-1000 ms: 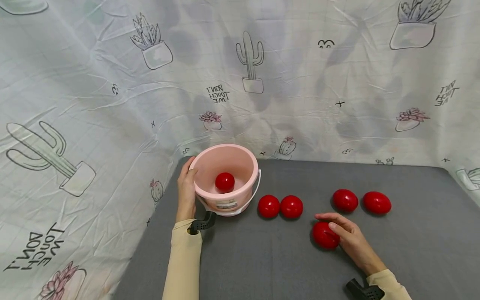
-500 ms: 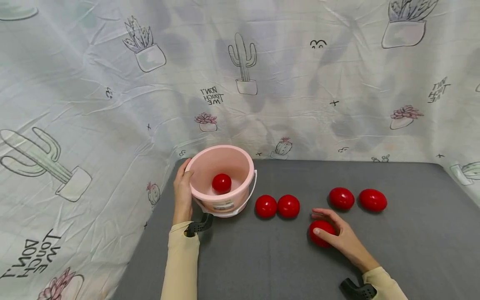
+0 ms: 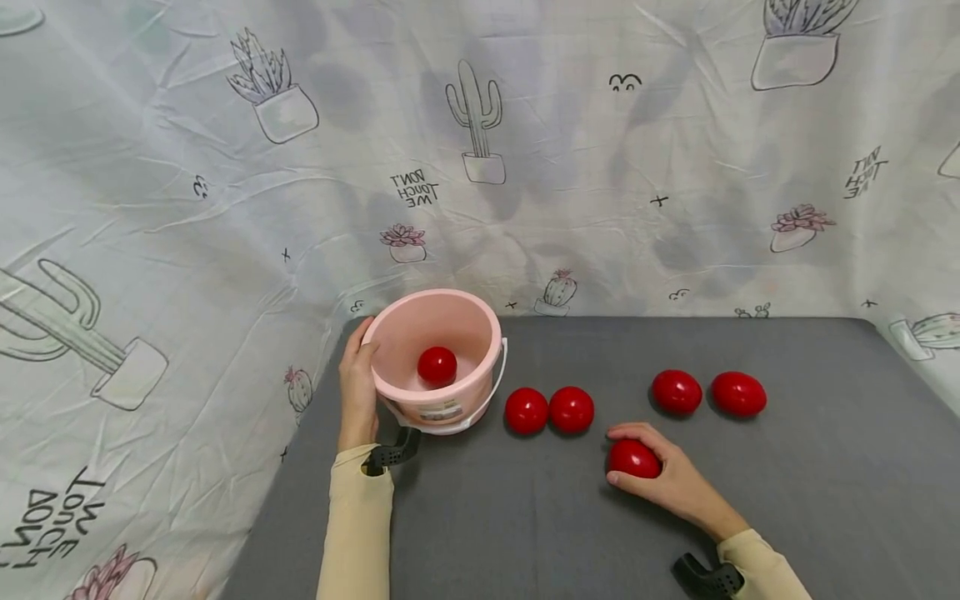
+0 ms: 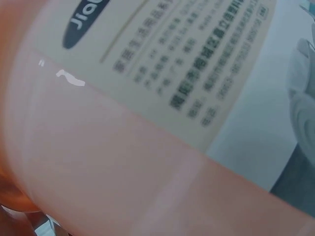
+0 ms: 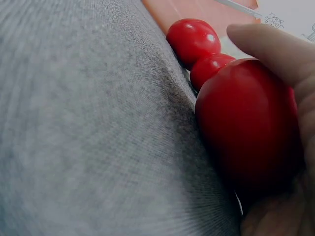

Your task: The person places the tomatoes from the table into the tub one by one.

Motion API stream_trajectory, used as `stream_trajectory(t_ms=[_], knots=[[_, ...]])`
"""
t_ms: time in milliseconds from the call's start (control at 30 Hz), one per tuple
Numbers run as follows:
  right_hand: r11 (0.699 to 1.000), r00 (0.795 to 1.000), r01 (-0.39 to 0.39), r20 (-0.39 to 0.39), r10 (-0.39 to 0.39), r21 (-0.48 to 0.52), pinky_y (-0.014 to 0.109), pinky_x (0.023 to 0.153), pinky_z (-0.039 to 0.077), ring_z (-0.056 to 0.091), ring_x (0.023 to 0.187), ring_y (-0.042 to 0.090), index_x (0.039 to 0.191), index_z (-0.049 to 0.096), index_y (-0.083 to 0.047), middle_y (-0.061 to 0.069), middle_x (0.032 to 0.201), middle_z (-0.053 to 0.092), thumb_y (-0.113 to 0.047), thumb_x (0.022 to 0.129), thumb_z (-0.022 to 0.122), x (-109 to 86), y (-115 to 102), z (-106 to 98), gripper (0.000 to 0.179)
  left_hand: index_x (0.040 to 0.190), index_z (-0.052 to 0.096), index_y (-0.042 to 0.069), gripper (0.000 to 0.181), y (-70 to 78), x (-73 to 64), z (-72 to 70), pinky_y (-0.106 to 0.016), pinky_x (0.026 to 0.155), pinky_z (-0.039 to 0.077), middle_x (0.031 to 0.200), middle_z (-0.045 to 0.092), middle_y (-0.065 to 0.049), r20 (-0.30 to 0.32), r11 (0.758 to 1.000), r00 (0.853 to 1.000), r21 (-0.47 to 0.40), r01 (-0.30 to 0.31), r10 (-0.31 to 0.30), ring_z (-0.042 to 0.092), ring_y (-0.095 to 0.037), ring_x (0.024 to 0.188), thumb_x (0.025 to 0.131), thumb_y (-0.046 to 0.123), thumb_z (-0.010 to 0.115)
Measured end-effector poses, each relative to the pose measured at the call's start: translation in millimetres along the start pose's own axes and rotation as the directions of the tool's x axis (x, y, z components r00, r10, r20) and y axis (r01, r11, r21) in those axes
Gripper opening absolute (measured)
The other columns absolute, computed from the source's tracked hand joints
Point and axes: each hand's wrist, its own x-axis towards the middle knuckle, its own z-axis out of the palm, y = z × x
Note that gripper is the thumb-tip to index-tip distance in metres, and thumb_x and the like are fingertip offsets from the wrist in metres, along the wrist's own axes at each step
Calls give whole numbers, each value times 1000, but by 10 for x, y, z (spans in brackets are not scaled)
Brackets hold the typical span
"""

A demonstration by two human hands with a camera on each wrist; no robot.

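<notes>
Grey-covered table (image 3: 480,533): one, beneath everything else listed.
Pink bucket (image 3: 420,321): one, near the table's back-left corner. I judge it light, fairly stiff plastic, best held at the rim.
Left hand (image 3: 357,385): thumb at the rim, fingers along the outer wall; tips hidden, so I can't tell how firmly they press.
Right hand (image 3: 678,483): thumb and fingers curved round opposite sides of the held ball (image 3: 632,458), which sits right of the table's middle, well in from the back edge. Probably light, hard, slick; I'd grasp its widest part.
Other glossy red balls: inner ball (image 3: 437,367), in the bucket; near pair (image 3: 527,411), side by side, obstructing between right hand and bucket; far pair (image 3: 738,394), toward the back-right corner.
</notes>
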Motion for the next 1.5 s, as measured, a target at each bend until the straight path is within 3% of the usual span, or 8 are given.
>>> stream_trajectory(t_ms=[267,467,700,1033,1267,1500], knots=[[998,999,-53,8,53,-18,27,78,54,59,103,2,127,64,-20,2,120,65,-24,88,80,-6,-37,-6,42,151,49,26,47,-12,8,8,-39,123,27,158,44,5,-5,1000,1000,-5,1,-1,40,-15,144,104,22,41],[999,999,-51,15,51,3,27,77,54,60,101,3,127,64,-18,5,119,66,-23,89,79,5,-33,-11,41,152,47,25,48,-5,-2,9,-39,123,27,158,43,4,-2,1000,1000,-7,2,-2,39,-15,145,104,21,41],[998,999,-49,17,49,27,27,77,54,61,101,3,128,64,-16,8,119,67,-20,90,78,4,-26,-32,41,152,47,26,48,-6,-4,6,-38,124,26,159,43,5,-1,1000,1000,-15,5,-5,38,-14,146,104,21,42],[989,991,-131,15,130,75,28,79,56,58,107,5,131,62,-16,11,128,64,-23,94,73,-1,-47,-75,40,152,47,24,48,-12,3,-4,-38,124,27,159,44,5,-8,1000,1000,-2,-3,3,40,-14,145,104,21,42],[942,968,-253,63,244,222,32,84,57,55,113,8,140,55,-11,-4,127,63,-25,99,65,11,-78,-160,44,151,48,22,48,-20,23,-16,-39,123,28,157,46,1,-1,1000,1000,-23,-11,11,42,-17,143,104,20,42],[876,959,-277,162,231,394,26,90,56,62,113,4,143,47,-2,-5,127,67,-20,104,55,101,-119,-225,44,150,50,20,48,-25,28,-11,-38,122,29,156,47,0,-9,999,1000,-45,-15,14,42,-18,143,103,18,43]])
